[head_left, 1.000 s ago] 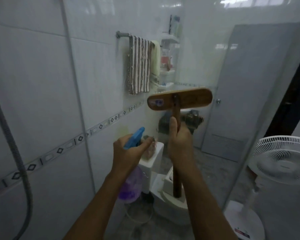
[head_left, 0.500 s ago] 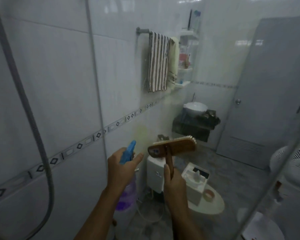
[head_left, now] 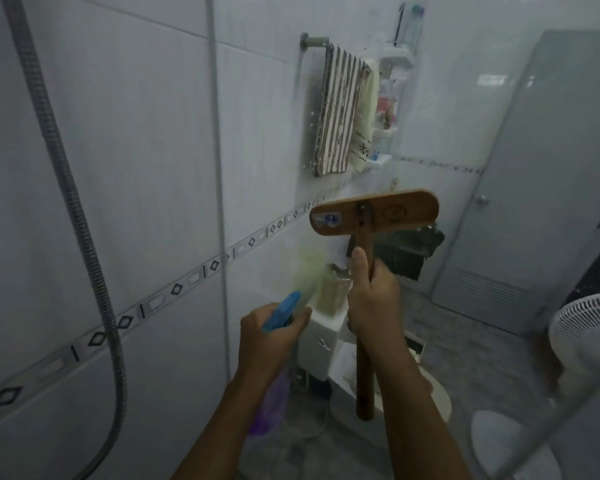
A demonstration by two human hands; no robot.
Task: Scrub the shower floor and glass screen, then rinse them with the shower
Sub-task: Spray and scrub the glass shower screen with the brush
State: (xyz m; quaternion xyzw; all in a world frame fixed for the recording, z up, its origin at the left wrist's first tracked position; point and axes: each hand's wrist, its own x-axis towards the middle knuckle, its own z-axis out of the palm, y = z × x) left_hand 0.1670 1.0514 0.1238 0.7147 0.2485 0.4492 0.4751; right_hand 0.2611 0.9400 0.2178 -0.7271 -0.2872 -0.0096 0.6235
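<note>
The right hand point(head_left: 373, 306) grips the wooden handle point(head_left: 365, 375) of the scrub brush, fingers wrapped round it and thumb laid up along the shaft. The handle runs from 6 to 12 o'clock, and the brush head point(head_left: 374, 212) sits at 12 o'clock from the knuckles. Its long axis lies across from 9 to 3, with the 3 end slightly higher. The head's wooden back faces the camera, so the bristles appear turned to the glass screen point(head_left: 440, 109); whether they touch it I cannot tell. The left hand point(head_left: 267, 337), at 8 o'clock from the right, holds a spray bottle point(head_left: 281, 311), nozzle aimed toward 1 o'clock. The right hand is nearer the glass, so scrubbing strokes look set to run up and down along the handle's line.
</note>
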